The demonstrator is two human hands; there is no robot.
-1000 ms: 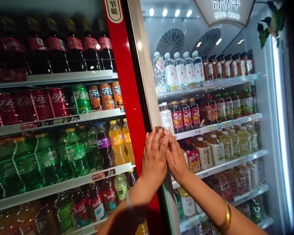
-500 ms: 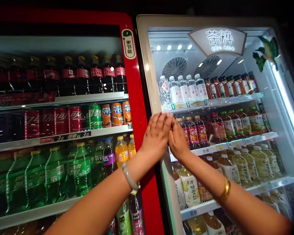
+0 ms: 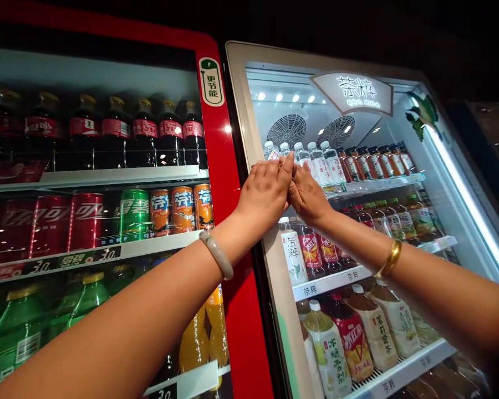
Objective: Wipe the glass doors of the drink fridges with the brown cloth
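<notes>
My left hand (image 3: pixel 266 188) is raised with its back toward me, fingers side by side and laid over the pale door frame (image 3: pixel 238 88) of the right drinks fridge. Touching it, my right hand (image 3: pixel 310 194) is tilted left, its fingertips partly hidden behind the left thumb. Nothing is visible in either hand. A grey bangle (image 3: pixel 217 255) circles the left wrist, a gold bangle (image 3: pixel 391 258) the right forearm. Behind the right hand, clear water bottles (image 3: pixel 321 166) stand on the fridge's top shelf.
At left a red fridge (image 3: pixel 228 221) holds cola bottles (image 3: pixel 116 130), cans (image 3: pixel 133 216) and green bottles (image 3: pixel 19 327). The right fridge's lower shelves carry tea bottles (image 3: pixel 326 349). A lit sign (image 3: pixel 353 93) tops it, and a bright light strip (image 3: pixel 469 199) runs down its right side.
Both hands have risen from the second shelf's level to the top shelf bottles. Both forearms reach in larger and nearer, and the fridges appear closer and shifted in view.
</notes>
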